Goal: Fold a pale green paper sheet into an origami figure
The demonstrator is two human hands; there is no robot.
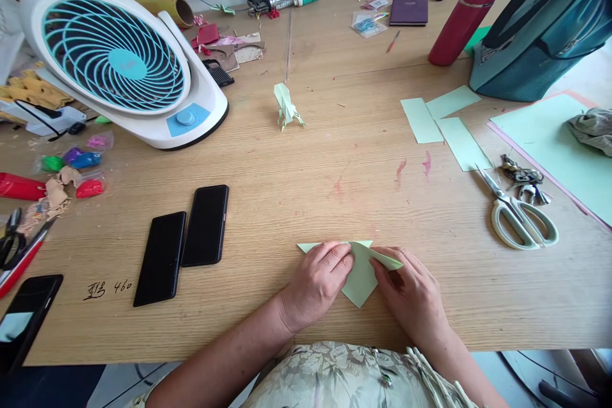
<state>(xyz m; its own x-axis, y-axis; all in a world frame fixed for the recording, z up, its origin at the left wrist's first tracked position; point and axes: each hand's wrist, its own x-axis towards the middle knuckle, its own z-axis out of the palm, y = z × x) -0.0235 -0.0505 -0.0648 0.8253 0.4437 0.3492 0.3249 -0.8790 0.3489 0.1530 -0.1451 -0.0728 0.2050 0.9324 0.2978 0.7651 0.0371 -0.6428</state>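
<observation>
A pale green sheet of paper (pixel 359 284), partly folded into pointed flaps, lies at the table's near side. My left hand (pixel 321 277) presses on its left part, fingers closed together over the paper. With thumb and fingers, my right hand (pixel 414 290) pinches a raised flap on the right side. Part of the sheet is hidden under both hands. Farther back stands a small folded paper figure (pixel 285 105) of the same pale green. Cut pale green paper pieces (pixel 421 121) lie to the right, with white-handled scissors (pixel 519 220) near them.
Two black phones (pixel 160 258) lie left of my hands, and another phone (pixel 31 319) sits at the left edge. A white fan (pixel 201 118) stands at back left. A red flask (pixel 466 19), teal bag (pixel 526 44), keys (pixel 523 175) and large green sheets (pixel 540 134) are at right.
</observation>
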